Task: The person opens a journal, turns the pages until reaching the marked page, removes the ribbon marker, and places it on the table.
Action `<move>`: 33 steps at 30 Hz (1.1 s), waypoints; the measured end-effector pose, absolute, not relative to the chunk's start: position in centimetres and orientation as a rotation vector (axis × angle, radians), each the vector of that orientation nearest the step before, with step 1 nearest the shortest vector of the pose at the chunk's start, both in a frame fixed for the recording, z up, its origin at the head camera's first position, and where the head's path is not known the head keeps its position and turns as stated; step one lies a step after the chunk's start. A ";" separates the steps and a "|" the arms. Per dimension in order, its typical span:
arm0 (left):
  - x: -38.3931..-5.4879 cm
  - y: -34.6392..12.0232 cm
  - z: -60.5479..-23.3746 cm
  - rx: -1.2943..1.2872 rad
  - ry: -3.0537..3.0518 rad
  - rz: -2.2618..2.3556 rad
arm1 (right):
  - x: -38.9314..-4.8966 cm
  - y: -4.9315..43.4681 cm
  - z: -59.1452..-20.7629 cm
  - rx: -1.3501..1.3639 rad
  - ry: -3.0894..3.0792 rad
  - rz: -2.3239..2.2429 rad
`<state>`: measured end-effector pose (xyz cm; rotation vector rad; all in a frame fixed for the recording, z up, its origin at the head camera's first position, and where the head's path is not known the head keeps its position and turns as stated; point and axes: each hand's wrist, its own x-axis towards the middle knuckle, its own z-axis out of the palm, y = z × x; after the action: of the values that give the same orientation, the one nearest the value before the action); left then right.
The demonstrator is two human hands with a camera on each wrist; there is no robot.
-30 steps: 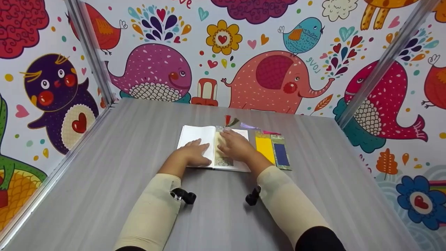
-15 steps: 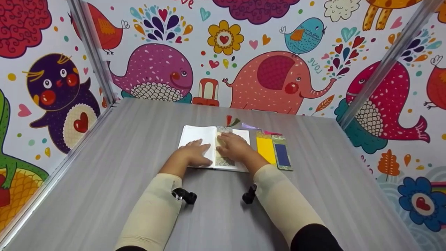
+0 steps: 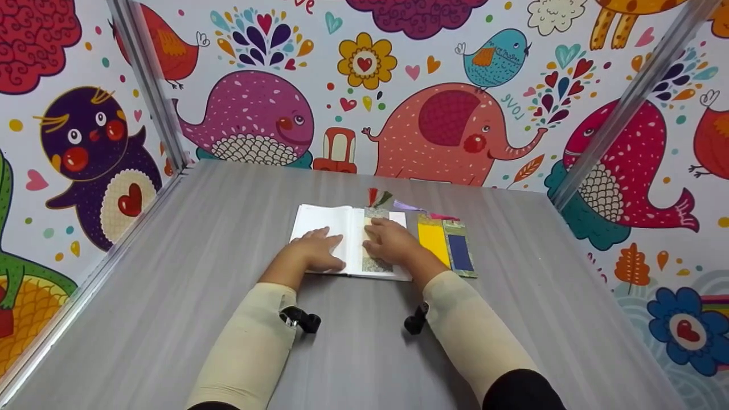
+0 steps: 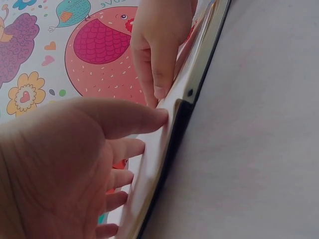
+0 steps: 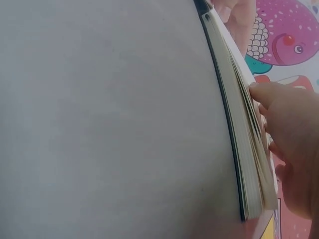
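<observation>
An open book [image 3: 322, 216] with white pages lies on the table. My left hand [image 3: 313, 250] rests on its left page, fingers spread, and in the left wrist view the thumb reaches toward the spine. On the right page lies a bookmark [image 3: 377, 265] with grey patterned ends and a pale middle. The fingers of my right hand [image 3: 393, 242] press on this bookmark and partly hide it. Seen from the right wrist, the book's thick page block [image 5: 244, 144] lies beneath the right hand [image 5: 294, 129].
Right of the book lie a yellow bookmark [image 3: 434, 242] and a blue bookmark [image 3: 461, 253] side by side. Red [image 3: 372, 196], green [image 3: 384, 200], purple [image 3: 405, 205] and pink [image 3: 444, 217] tassels stick out behind. A patterned wall [image 3: 364, 119] borders the grey table [image 3: 239, 199].
The bookmark under my right hand has slid right, away from the spine, baring a white strip of page beside it. My left hand stays in place.
</observation>
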<state>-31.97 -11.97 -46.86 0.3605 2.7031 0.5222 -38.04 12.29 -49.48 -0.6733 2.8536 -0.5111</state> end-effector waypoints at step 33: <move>-32.0 -12.2 -47.1 0.369 2.693 0.559 | -37.6 15.1 -49.0 -0.380 2.864 -0.702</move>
<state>-31.96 -12.16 -47.06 0.3688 2.6935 0.5587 -37.60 15.14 -49.01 -0.3800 2.8640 -0.7024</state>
